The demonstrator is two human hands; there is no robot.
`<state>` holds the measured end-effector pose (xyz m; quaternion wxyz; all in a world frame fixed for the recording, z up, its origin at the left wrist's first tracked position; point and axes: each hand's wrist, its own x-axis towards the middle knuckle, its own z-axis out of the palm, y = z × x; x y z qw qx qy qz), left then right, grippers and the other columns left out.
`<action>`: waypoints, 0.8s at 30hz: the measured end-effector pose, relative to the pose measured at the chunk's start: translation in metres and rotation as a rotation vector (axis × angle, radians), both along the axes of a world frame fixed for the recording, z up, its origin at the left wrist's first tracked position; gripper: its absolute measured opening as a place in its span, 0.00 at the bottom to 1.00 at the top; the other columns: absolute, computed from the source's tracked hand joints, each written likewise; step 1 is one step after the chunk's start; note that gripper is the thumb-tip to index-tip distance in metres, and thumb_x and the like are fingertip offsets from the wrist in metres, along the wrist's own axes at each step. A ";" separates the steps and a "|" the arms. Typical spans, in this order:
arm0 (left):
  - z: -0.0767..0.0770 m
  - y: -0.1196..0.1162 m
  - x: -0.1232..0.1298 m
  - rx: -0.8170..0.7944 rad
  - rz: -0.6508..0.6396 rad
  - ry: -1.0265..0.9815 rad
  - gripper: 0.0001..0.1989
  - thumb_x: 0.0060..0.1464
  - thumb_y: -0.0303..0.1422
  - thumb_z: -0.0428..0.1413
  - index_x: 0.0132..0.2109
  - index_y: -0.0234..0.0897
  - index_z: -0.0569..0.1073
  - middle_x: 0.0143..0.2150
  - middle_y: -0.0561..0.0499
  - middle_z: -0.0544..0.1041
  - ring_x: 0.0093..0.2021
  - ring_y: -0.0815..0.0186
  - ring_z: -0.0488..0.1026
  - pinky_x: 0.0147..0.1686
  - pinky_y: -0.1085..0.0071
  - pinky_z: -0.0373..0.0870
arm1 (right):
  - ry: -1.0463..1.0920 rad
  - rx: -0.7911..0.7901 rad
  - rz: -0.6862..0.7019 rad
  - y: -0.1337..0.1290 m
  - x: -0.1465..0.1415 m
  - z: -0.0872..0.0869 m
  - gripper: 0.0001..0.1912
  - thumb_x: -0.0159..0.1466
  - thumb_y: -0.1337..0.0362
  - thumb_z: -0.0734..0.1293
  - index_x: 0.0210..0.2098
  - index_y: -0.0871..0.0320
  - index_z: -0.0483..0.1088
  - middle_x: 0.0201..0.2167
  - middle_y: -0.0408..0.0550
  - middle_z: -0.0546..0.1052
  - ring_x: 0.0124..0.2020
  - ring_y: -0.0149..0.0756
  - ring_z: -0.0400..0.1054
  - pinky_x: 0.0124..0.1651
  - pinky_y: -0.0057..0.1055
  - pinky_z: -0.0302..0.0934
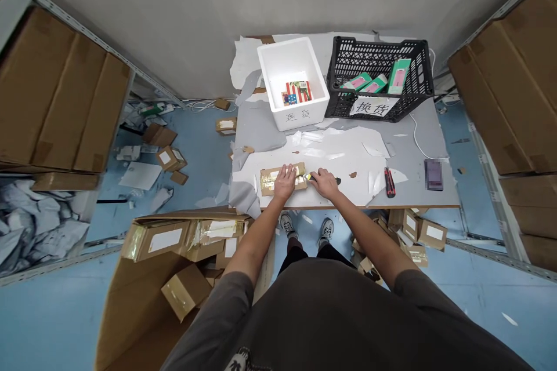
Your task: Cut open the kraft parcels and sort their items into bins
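Observation:
A small taped cardboard box (267, 183) lies flat near the front edge of the table (418, 197). My left hand (285, 181) rests on top of it, fingers spread and lying flat. At the box's right end, my right hand (324, 182) is closed around a small cutter with a yellow part (310, 177), whose tip is at the box's edge. A red and black tool (389, 182) lies further right, beside a dark purple rectangular item (434, 175).
Behind the hands stand a white foam box (293, 118) holding a striped packet and a black crate (335, 78) with green-pink boxes. Torn paper covers the tabletop. A large carton (117, 301) of parcels stands left of my legs; shelves (500, 214) flank both sides.

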<state>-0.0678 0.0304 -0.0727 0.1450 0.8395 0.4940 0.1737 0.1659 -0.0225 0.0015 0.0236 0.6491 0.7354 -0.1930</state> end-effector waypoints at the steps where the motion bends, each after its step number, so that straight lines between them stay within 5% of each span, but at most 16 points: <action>1: 0.000 0.000 0.000 -0.002 0.001 -0.002 0.22 0.72 0.30 0.53 0.67 0.37 0.78 0.71 0.37 0.76 0.79 0.47 0.63 0.74 0.39 0.68 | -0.006 -0.003 -0.007 0.000 -0.002 0.000 0.22 0.82 0.51 0.59 0.65 0.52 0.74 0.55 0.60 0.74 0.55 0.52 0.64 0.49 0.38 0.56; 24: 0.001 -0.003 0.006 -0.082 0.047 -0.048 0.24 0.71 0.30 0.51 0.69 0.37 0.77 0.71 0.39 0.76 0.80 0.47 0.60 0.76 0.38 0.64 | -0.029 -0.025 -0.048 0.003 -0.009 0.007 0.24 0.82 0.51 0.56 0.67 0.52 0.74 0.55 0.61 0.74 0.56 0.54 0.63 0.51 0.40 0.57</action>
